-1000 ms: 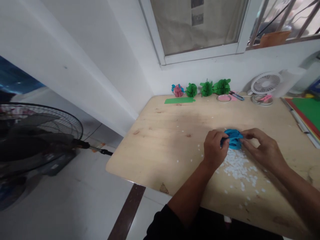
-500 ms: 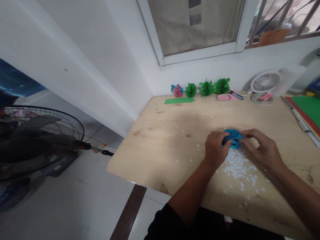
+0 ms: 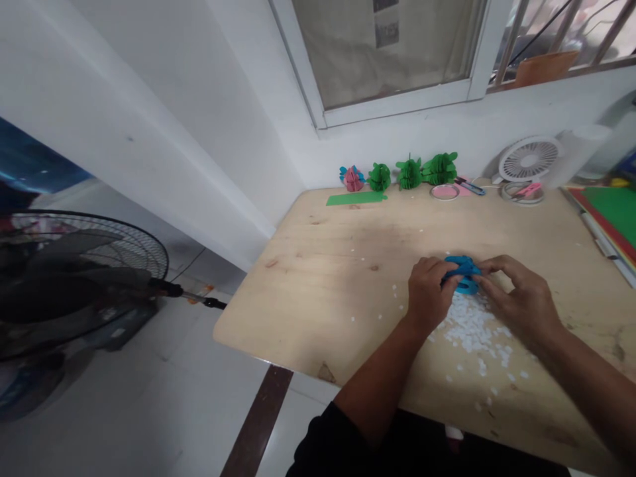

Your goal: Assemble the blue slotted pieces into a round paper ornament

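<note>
Between my two hands is a blue paper craft piece (image 3: 466,285), made of several curved cut-out layers. My left hand (image 3: 430,291) pinches its left side between thumb and fingers. On the other side my right hand (image 3: 519,295) grips the right edge with thumb and fingertips. The fingers cover part of the piece, so its full shape is hidden. Just below it lies a scatter of small white paper bits (image 3: 472,328) on the wooden table (image 3: 308,285).
Along the wall stand a pink-and-blue paper figure (image 3: 353,179) and several green paper figures (image 3: 410,174). A green paper strip (image 3: 355,199), a utility knife (image 3: 470,186), a small white fan (image 3: 529,159) and coloured paper sheets (image 3: 613,212) also lie or stand there. A black floor fan (image 3: 84,278) is left of the table.
The blue paper piece has shifted very slightly between my fingers, its upper layer looking a little more pressed down. Both hands keep their grip in nearly the same spot.
</note>
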